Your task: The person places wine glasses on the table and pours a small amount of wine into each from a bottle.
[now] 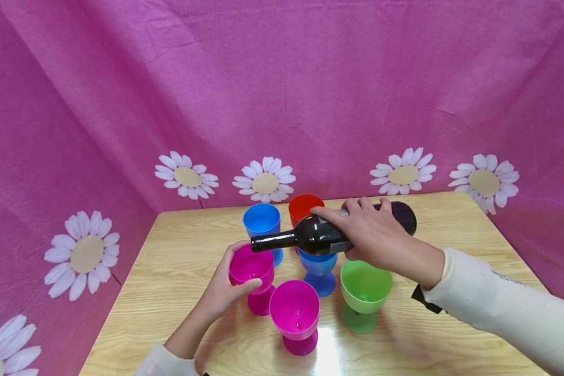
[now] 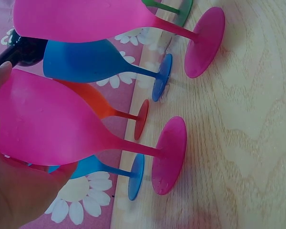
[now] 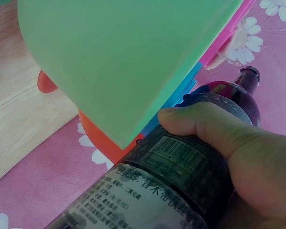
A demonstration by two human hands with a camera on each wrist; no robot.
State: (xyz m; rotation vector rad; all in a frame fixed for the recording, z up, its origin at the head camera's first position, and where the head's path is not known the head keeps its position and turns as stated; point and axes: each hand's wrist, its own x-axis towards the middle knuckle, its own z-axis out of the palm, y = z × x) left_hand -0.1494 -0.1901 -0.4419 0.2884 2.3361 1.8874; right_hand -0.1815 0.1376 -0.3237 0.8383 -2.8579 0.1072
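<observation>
A pink goblet (image 1: 252,267) stands upright at the left of the group, and my left hand (image 1: 222,292) grips its bowl, thumb on the near side. My right hand (image 1: 373,230) holds a dark wine bottle (image 1: 316,236) round its labelled body. The bottle lies almost level in the air, its neck (image 1: 274,241) pointing left and its mouth over the rim of the held goblet. In the right wrist view the thumb presses near the printed label (image 3: 181,152). Whether liquid is leaving the mouth cannot be made out.
Nearest stands a second pink goblet (image 1: 295,310), with a green goblet (image 1: 365,292) to its right. Behind are two blue goblets (image 1: 261,219) (image 1: 320,282) and a red goblet (image 1: 305,203), partly hidden by the bottle. All share a wooden table (image 1: 183,250) before a pink flowered cloth (image 1: 310,104).
</observation>
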